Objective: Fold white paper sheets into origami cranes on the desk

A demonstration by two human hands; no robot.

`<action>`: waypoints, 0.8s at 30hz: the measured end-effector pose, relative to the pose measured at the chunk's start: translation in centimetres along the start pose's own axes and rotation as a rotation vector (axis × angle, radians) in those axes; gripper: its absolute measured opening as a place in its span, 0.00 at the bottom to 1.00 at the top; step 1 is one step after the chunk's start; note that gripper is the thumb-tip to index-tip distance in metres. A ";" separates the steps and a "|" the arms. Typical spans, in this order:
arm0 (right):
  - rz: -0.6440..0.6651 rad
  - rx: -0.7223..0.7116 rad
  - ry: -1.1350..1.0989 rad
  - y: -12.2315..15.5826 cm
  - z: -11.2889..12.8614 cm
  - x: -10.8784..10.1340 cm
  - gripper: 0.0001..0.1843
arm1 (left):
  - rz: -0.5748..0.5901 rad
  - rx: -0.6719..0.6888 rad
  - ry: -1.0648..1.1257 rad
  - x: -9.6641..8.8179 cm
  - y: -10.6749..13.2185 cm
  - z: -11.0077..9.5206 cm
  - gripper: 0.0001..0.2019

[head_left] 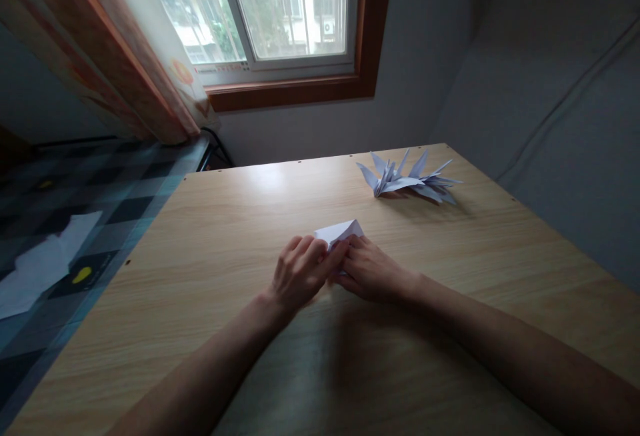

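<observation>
Head view: both bare hands meet near the middle of the pale wood worktop [225, 223], closed over a piece of folded paper [340, 230]. The folded paper is white and sits between the fingers, its far part showing beyond the knuckles as a slanted flap that comes to a corner on the right. The left hand [299, 268] comes in from the near left with its fingers curled, its grip drawn tight against the paper's left side and its thumb reaching right toward the other hand. The right hand [374, 269] comes in from the near right, its grip likewise closed, fingertips pressed on the paper's right side and touching the left hand. The fingers hide most of the near folds, so exactly how each fingertip pinches them is hard to tell. Farther off and to the right, a cluster of folded paper cranes [400, 183] rests on the worktop, pointed wings spread, well apart from the hands. Left of the worktop, loose white paper [45, 266] lies on a dark checked cloth [125, 208]. On the far side, an orange patterned curtain [133, 56] hangs left of a barred window [293, 16].
</observation>
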State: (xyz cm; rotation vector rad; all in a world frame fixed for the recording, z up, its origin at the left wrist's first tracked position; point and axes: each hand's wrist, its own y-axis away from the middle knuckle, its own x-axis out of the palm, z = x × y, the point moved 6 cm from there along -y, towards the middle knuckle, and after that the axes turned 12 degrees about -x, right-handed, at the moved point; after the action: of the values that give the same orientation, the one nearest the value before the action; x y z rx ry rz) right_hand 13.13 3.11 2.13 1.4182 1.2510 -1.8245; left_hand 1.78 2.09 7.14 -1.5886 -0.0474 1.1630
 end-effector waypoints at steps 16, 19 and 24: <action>-0.169 0.017 -0.081 0.3 -0.2 -1.5 0.08 | 0.034 -0.135 -0.053 0.8 0.5 1.3 0.32; -0.194 0.023 -0.081 0.6 -0.6 -1.4 0.07 | -0.066 -0.121 -0.025 0.2 0.8 1.9 0.32; -0.213 0.014 -0.102 0.9 -0.8 -1.5 0.08 | -0.134 0.011 -0.026 -0.9 1.2 1.6 0.28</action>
State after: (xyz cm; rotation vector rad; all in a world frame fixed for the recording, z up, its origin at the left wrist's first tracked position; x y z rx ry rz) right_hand 14.71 3.23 3.17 1.2210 1.3828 -2.0221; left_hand -0.38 2.28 6.97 -1.5365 -0.1615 1.0773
